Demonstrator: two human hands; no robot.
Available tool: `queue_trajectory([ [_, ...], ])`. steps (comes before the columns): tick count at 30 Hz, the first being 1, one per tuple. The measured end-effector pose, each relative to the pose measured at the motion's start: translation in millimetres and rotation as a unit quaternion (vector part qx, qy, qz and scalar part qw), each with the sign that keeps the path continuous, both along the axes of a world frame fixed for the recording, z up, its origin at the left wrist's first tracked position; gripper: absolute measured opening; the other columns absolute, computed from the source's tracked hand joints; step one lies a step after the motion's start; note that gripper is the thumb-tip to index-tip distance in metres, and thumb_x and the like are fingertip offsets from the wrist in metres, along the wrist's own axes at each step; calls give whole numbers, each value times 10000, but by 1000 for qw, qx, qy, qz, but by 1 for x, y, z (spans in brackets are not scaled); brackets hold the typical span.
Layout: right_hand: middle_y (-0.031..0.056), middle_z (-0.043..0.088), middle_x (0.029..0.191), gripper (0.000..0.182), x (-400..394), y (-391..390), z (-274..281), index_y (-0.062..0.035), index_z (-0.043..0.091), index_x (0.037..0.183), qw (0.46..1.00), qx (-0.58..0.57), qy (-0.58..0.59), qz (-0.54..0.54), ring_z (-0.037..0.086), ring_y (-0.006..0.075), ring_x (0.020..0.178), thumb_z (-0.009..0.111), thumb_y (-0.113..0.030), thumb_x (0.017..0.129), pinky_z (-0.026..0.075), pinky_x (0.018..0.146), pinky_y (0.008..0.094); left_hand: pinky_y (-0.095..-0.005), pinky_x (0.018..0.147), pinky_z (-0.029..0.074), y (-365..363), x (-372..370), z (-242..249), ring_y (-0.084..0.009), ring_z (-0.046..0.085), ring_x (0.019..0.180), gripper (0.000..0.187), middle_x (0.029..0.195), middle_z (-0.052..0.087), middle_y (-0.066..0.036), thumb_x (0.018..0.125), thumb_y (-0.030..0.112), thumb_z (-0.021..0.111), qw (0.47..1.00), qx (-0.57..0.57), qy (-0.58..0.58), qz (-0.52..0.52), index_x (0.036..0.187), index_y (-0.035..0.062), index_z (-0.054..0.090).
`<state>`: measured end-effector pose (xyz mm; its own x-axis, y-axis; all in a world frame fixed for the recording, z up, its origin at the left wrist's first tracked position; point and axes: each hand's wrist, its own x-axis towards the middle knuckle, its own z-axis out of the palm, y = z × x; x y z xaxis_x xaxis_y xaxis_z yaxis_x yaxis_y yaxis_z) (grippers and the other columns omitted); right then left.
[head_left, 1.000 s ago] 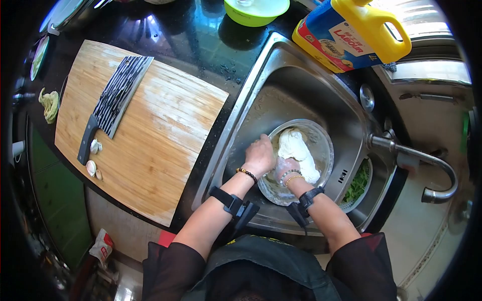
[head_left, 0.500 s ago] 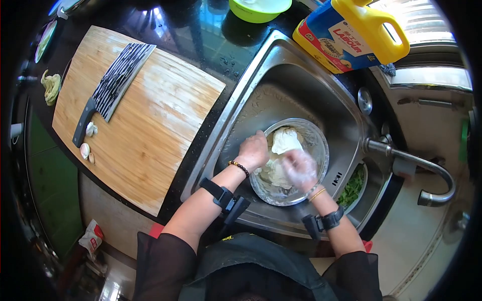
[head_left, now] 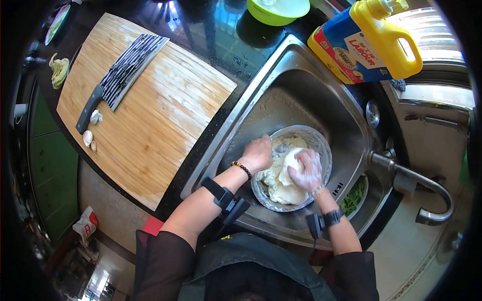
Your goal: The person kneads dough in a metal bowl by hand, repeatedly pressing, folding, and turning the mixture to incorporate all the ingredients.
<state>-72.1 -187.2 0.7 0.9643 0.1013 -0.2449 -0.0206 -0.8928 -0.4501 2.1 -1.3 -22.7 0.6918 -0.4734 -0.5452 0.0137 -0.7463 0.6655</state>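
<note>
A round metal bowl (head_left: 326,159) sits inside the sink, its inner wall smeared with flour paste. In it lies a soft white dough (head_left: 282,186), lumpy on the left side and smoother under my right hand. My left hand (head_left: 258,153), with a beaded bracelet at the wrist, is closed on the bowl's left rim; some fingertips are hidden. My right hand (head_left: 307,170), coated in flour, has its fingers curled over the dough and grips its upper right part.
The steel sink (head_left: 251,108) surrounds the bowl, with a faucet (head_left: 432,200) and a dish of greens (head_left: 355,196) at right. Left is a cutting board (head_left: 165,120) holding a cleaver (head_left: 131,70) and garlic cloves (head_left: 88,138). Behind stand a yellow jug (head_left: 369,47) and a green bowl (head_left: 276,12).
My right hand has closed onto the dough, which has shifted and folded toward the front of the bowl. My left hand remains at the rim. The camera view has shifted slightly.
</note>
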Motion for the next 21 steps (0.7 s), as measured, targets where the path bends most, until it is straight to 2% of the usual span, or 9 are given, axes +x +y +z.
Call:
queue_trajectory([
  [2, 150, 488, 939, 339, -22, -2, 11, -85, 538, 858, 997, -12, -77, -15, 445, 335, 910, 664, -242, 586, 377, 795, 412, -405, 765, 469, -1, -1, -2, -369, 585, 854, 270, 850, 585, -270, 677, 28, 529, 1000, -6, 2, 3, 912, -87, 459],
  [4, 155, 481, 923, 337, -33, 0, 19, -73, 534, 850, 997, -7, -68, -37, 444, 337, 904, 671, -223, 581, 376, 789, 410, -424, 754, 461, 0, -1, -1, -408, 570, 840, 302, 822, 566, -309, 615, -24, 525, 1000, -21, 1, 23, 893, -105, 435],
  [6, 151, 465, 879, 312, -40, 6, 26, -55, 528, 822, 996, 2, -60, -70, 439, 331, 878, 680, -182, 581, 371, 768, 402, -427, 752, 462, 1, 1, 8, -406, 572, 836, 303, 818, 567, -307, 614, -26, 526, 1000, -16, 3, 21, 892, -105, 435],
  [9, 144, 453, 856, 311, -48, 16, 43, -48, 522, 810, 996, -10, -29, -80, 434, 323, 855, 684, -188, 583, 368, 757, 404, -429, 746, 464, -1, 0, 7, -402, 576, 826, 301, 810, 570, -301, 612, -28, 529, 1000, -12, 2, 27, 889, -101, 437],
  [10, 136, 448, 831, 286, -49, 20, 46, -43, 519, 765, 996, -17, -28, -80, 431, 313, 834, 686, -193, 588, 364, 739, 400, -429, 743, 465, -1, 0, 5, -400, 578, 820, 299, 807, 571, -299, 612, -28, 531, 999, -11, -2, 34, 887, -97, 439],
  [13, 129, 445, 816, 261, -50, 25, 47, -43, 515, 722, 997, -19, -33, -64, 427, 305, 798, 686, -199, 601, 356, 708, 396, -424, 746, 467, -1, 0, 7, -392, 579, 825, 304, 818, 573, -290, 615, -23, 538, 1000, -17, 10, 24, 894, -87, 437],
  [14, 117, 442, 770, 227, -46, 29, 49, -52, 502, 634, 997, -27, -42, -59, 421, 292, 760, 678, -194, 616, 347, 664, 392, -424, 746, 467, -1, 0, 6, -392, 579, 825, 304, 818, 573, -290, 615, -23, 538, 999, -18, 12, 25, 894, -87, 437],
  [15, 117, 442, 770, 227, -45, 33, 48, -52, 502, 634, 997, -26, -41, -58, 421, 292, 760, 678, -194, 616, 347, 664, 392, -422, 749, 467, -2, 0, 6, -388, 578, 833, 307, 825, 573, -285, 617, -18, 543, 999, -13, 15, 31, 898, -84, 435],
  [21, 90, 416, 618, 241, -55, 47, 26, -77, 463, 499, 990, -40, -138, -4, 414, 284, 662, 661, -143, 619, 338, 602, 392, -416, 756, 467, -3, -1, 5, -379, 578, 846, 322, 842, 576, -272, 625, 0, 561, 999, -8, 22, 43, 909, -79, 432],
])
